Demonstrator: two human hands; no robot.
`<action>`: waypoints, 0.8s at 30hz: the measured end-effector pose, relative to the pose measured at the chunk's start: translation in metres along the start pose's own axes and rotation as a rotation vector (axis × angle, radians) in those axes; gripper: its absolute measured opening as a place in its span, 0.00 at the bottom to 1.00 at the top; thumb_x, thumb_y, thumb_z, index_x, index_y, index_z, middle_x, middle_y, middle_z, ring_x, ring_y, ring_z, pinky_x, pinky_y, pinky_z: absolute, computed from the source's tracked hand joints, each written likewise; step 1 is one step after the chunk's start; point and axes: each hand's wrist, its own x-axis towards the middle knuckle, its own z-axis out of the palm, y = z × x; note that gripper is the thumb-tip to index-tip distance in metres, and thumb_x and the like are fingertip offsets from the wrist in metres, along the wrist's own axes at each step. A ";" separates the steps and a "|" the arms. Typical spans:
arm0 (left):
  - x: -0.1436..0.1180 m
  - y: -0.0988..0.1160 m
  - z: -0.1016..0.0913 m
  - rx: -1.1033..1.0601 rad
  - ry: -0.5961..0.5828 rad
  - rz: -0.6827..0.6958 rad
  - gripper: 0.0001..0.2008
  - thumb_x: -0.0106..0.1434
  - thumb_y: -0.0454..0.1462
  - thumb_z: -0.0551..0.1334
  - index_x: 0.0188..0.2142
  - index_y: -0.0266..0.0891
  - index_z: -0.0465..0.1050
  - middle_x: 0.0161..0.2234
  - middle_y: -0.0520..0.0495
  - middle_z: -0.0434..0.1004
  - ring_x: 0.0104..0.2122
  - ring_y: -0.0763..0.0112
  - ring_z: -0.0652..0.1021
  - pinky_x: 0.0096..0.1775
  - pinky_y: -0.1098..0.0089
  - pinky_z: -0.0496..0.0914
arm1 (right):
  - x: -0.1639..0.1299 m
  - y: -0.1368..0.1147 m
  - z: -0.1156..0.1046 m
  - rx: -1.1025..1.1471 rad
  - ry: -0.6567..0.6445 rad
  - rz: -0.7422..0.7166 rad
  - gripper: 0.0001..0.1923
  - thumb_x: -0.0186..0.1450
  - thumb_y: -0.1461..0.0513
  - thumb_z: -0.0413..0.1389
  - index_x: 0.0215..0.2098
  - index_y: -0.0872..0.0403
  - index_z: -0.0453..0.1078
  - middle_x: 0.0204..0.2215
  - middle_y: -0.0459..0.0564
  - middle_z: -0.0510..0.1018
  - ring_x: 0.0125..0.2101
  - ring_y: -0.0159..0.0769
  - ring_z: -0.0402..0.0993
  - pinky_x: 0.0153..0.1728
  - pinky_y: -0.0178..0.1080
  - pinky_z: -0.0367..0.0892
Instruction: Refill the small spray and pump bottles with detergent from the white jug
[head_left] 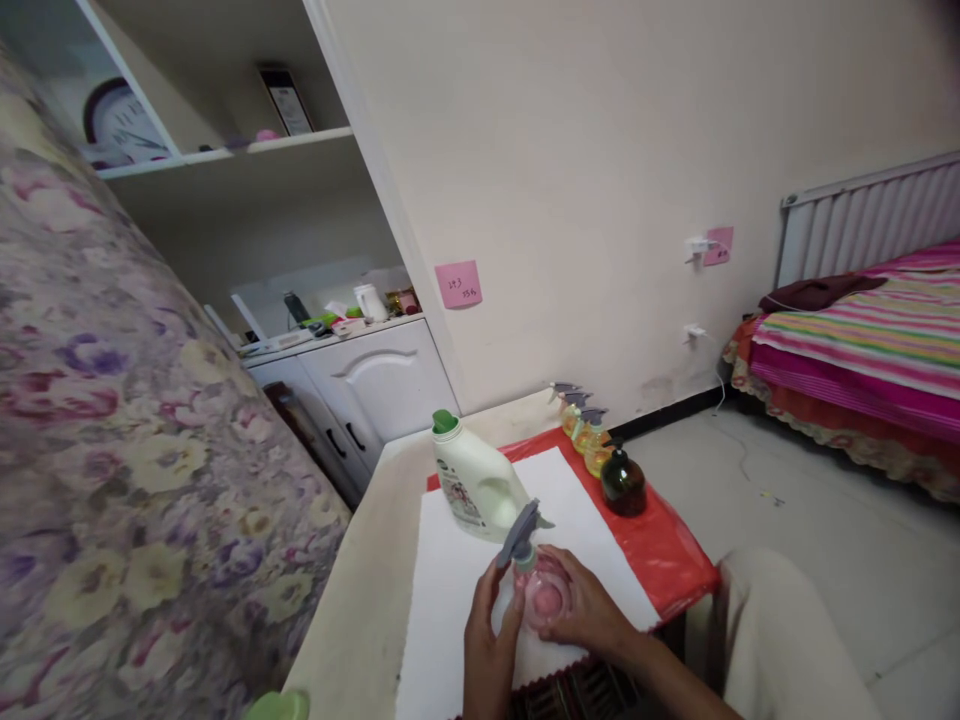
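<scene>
On the white sheet [465, 570] over the red cloth [667, 545], I see both hands closed round a small pink bottle [546, 596]: the right hand [581, 610] cups its body, the left hand [491, 625] pinches just under the grey sprayer [523, 532]. I judge the sprayer is being turned at the neck, tightening or loosening I cannot tell. The next move calls for a firm hold on the body while the left hand twists. A white jug [472, 480] stands just behind, with other bottles [596, 450] lined along the cloth's far edge.
</scene>
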 end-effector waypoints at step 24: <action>0.038 -0.072 0.074 -0.061 -0.128 -0.005 0.35 0.53 0.53 0.65 0.57 0.42 0.66 0.58 0.38 0.69 0.56 0.51 0.70 0.57 0.56 0.65 | 0.036 0.039 -0.069 0.225 -0.102 0.060 0.46 0.43 0.69 0.64 0.59 0.47 0.57 0.55 0.52 0.70 0.53 0.50 0.70 0.52 0.48 0.67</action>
